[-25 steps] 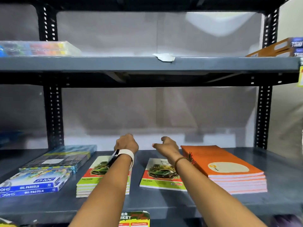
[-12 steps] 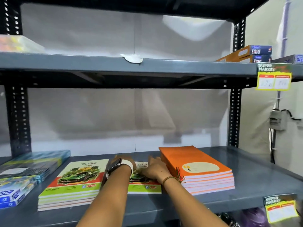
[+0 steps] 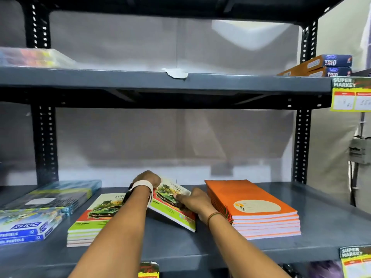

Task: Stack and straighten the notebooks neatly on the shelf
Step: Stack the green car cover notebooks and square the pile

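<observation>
On shelf [image 3: 331,213], both hands grip lifted, tilted car notebook [image 3: 172,205]: left hand [image 3: 147,178] far edge, right hand [image 3: 195,201] near; pile [image 3: 94,219] awaits it, orange stack [image 3: 253,207] looks squared.

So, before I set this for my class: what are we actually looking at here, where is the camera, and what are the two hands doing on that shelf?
There is no machine: a person wears one wide camera on the head, looking forward and down at their own arms. The left hand and right hand hold a green car notebook, tilted up off the grey shelf. To its left lies a stack of matching notebooks; to its right, an orange stack. Pastel boxes sit far left.
</observation>
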### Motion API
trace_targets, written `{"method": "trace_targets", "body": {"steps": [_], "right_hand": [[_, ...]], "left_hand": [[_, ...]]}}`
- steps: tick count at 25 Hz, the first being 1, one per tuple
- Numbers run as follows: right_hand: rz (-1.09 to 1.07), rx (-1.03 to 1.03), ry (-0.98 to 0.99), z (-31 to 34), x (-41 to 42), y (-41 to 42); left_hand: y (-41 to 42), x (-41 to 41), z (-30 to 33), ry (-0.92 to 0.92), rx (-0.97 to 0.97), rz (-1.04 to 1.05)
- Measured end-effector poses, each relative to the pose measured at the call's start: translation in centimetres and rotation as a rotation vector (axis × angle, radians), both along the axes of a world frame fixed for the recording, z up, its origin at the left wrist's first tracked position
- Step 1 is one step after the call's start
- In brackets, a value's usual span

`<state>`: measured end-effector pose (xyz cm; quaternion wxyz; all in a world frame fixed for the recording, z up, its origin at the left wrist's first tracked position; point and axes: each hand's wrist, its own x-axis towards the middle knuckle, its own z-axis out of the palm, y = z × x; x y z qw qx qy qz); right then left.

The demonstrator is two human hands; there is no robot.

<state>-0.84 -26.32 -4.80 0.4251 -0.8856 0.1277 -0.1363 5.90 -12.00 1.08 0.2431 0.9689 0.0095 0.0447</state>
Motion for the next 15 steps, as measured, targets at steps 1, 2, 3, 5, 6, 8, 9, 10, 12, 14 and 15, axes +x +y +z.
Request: {"method": "trace_targets", "body": {"steps": [1, 2, 3, 5, 6, 8, 9, 10, 12, 14, 15], "right_hand": [[-0.005, 0.154, -0.055, 0.2, 0.2, 0.6], [-0.016, 0.296, -0.102, 0.4, 0.4, 1.2], [-0.028, 0.401, -0.143, 0.7, 0.7, 1.9], [-0.002, 0.497, -0.194, 1.5, 1.4, 3.8], [0.031, 0.506, -0.196, 1.8, 1.8, 4.8], [0.089, 0.494, -0.175, 2.1, 2.5, 6.9], [0.105, 0.485, -0.162, 2.1, 2.9, 7.8], [0.116, 0.471, -0.146, 2.0, 3.2, 8.5], [0.147, 0.413, -0.109, 1.7, 3.6, 10.1], [0.18, 0.335, -0.068, 1.2, 3.8, 11.3], [0.191, 0.31, -0.053, 1.0, 3.9, 11.8]], "left_hand": [[1.1, 0.2, 0.6, -0.014, -0.046, 0.023], [2.2, 0.4, 1.0, -0.021, -0.081, 0.044], [3.4, 0.5, 1.5, -0.031, -0.105, 0.071], [6.0, 0.5, 2.2, -0.073, -0.091, 0.146], [7.3, 0.4, 2.3, -0.097, -0.063, 0.188], [10.0, 0.1, 2.4, -0.109, -0.01, 0.254], [11.2, 0.1, 2.1, -0.095, 0.002, 0.268], [12.2, 0.2, 1.7, -0.075, 0.013, 0.272], [14.1, 0.4, 0.7, -0.039, 0.038, 0.275], [15.5, 0.3, -0.2, -0.018, 0.049, 0.275], [16.1, 0.3, -0.6, -0.019, 0.059, 0.272]]}}
